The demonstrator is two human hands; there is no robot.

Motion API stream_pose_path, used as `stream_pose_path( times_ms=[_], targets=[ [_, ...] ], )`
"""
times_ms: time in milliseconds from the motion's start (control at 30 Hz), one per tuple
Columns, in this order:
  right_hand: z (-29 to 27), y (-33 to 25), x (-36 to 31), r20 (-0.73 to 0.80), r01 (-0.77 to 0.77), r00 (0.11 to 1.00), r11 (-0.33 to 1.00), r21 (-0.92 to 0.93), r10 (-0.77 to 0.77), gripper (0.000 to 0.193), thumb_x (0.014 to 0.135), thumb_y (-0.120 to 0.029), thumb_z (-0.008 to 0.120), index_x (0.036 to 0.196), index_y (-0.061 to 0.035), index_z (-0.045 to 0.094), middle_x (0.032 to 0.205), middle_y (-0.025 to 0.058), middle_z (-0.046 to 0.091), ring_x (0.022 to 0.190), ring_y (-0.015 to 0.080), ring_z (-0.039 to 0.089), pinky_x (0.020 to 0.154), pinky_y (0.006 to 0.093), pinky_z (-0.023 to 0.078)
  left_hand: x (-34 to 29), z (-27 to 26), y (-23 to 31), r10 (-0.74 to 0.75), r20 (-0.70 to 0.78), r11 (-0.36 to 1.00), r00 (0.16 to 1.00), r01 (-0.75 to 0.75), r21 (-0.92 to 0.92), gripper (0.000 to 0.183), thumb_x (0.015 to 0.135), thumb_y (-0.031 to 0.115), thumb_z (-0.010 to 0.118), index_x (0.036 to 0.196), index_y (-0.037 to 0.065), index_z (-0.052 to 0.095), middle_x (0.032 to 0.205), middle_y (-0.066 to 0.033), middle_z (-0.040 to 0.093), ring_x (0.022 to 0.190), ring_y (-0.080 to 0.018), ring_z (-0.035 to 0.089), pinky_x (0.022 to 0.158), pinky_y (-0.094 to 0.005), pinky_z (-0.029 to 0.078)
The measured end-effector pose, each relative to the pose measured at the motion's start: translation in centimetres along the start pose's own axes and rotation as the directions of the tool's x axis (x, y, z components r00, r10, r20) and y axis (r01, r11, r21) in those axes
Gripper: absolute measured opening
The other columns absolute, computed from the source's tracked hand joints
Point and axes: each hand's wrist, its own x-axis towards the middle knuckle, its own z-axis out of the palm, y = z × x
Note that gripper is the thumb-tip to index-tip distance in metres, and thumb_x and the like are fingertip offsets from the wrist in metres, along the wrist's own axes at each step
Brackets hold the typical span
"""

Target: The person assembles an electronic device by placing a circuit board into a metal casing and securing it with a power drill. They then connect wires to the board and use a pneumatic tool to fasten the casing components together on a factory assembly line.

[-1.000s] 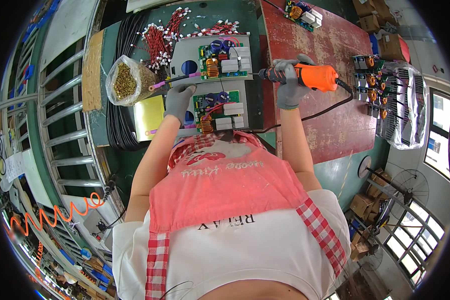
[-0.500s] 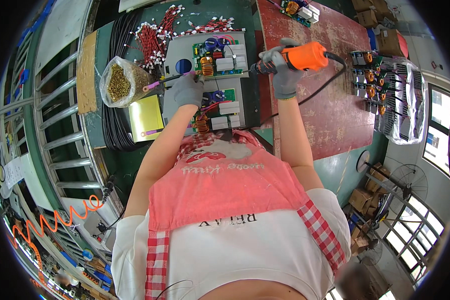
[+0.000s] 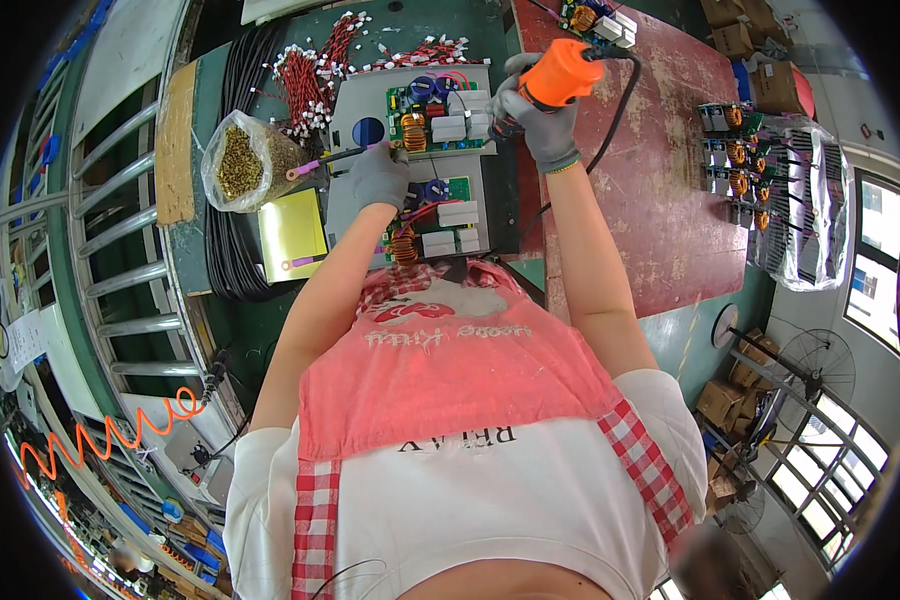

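My gloved right hand (image 3: 542,130) is closed round an orange power screwdriver (image 3: 566,72), whose front end points down-left toward the right edge of the far circuit board. The tip is hidden by the hand. In my gloved left hand (image 3: 380,176) a black cable (image 3: 342,157) is pinched; its purple-sleeved ring terminal (image 3: 302,172) sticks out to the left. That hand lies between the far green circuit board (image 3: 440,112), beside its copper coil (image 3: 413,132), and the near circuit board (image 3: 440,222). Both boards sit on grey metal plates (image 3: 346,100).
A clear bag of brass-coloured small parts (image 3: 238,165) and a yellow sheet (image 3: 292,235) lie to the left. Behind are bundled red-black wires (image 3: 305,85) and coiled black cable (image 3: 240,75). A worn red tabletop (image 3: 650,180) extends right, with more boards (image 3: 735,165) at its edge.
The right hand and the screwdriver have moved left and slightly away from me, and the screwdriver has turned to a steeper slant. The left hand has hardly moved.
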Motion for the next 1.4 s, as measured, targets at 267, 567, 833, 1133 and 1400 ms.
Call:
stream_pose_path(
  times_ms=[267,567,833,1133,1400],
  targets=[
    [0.6,0.2,-0.1,-0.006,-0.036,0.999,0.999,-0.031,0.036,0.026,0.069,0.006,0.064,0.093,-0.0035,0.056,0.072,0.0006,0.057,0.057,0.0080,0.058,0.047,0.0213,0.047,-0.1,-0.4,0.1,-0.028,0.039,1.000,0.999,0.028,0.007,0.031,0.082,0.034,0.061,0.105,0.014,0.066,0.092,-0.0135,0.067,0.088,-0.0319,0.064,0.077,-0.0425,0.051],
    [0.5,0.1,-1.8,-0.071,0.016,0.997,0.999,0.037,-0.013,0.028,0.070,0.009,0.060,0.095,-0.0024,0.054,0.071,0.0029,0.056,0.056,0.0111,0.058,0.047,0.0243,0.047,0.5,-1.8,-1.4,0.025,0.164,0.996,0.986,-0.011,-0.087,0.034,0.081,0.036,0.063,0.110,0.018,0.065,0.099,-0.0133,0.067,0.091,-0.0316,0.064,0.079,-0.0409,0.050],
    [2.9,-4.0,-4.1,-0.090,0.128,0.988,0.990,0.059,-0.123,0.032,0.076,0.001,0.055,0.107,-0.0019,0.049,0.072,0.0077,0.056,0.065,0.0201,0.059,0.068,0.0389,0.052,-0.6,-4.8,-6.7,0.094,0.510,0.218,0.855,0.482,-0.849,0.030,0.086,0.002,0.045,0.114,-0.005,0.054,0.103,-0.0145,0.063,0.087,-0.0208,0.063,0.076,-0.0279,0.052],
    [9.2,-9.3,-7.1,0.160,0.337,0.899,0.878,0.340,-0.407,0.046,0.076,-0.012,0.056,0.122,-0.0104,0.047,0.066,0.0037,0.048,0.058,0.0181,0.047,0.061,0.0401,0.043,-6.1,-6.9,-5.2,0.358,0.475,-0.294,0.804,0.580,-0.760,0.026,0.097,0.015,0.046,0.115,-0.003,0.049,0.103,-0.0138,0.061,0.084,-0.0178,0.061,0.069,-0.0251,0.054],
    [11.1,-8.7,-7.7,0.219,0.269,0.901,0.878,0.395,-0.374,0.045,0.078,-0.016,0.063,0.120,-0.0106,0.048,0.070,0.0040,0.054,0.063,0.0186,0.052,0.065,0.0403,0.045,-7.2,-6.3,-5.0,0.430,0.554,-0.418,0.713,0.701,-0.578,0.022,0.096,0.029,0.051,0.100,0.008,0.058,0.079,0.0004,0.057,0.067,-0.0091,0.053,0.054,-0.0205,0.045]
  ],
)
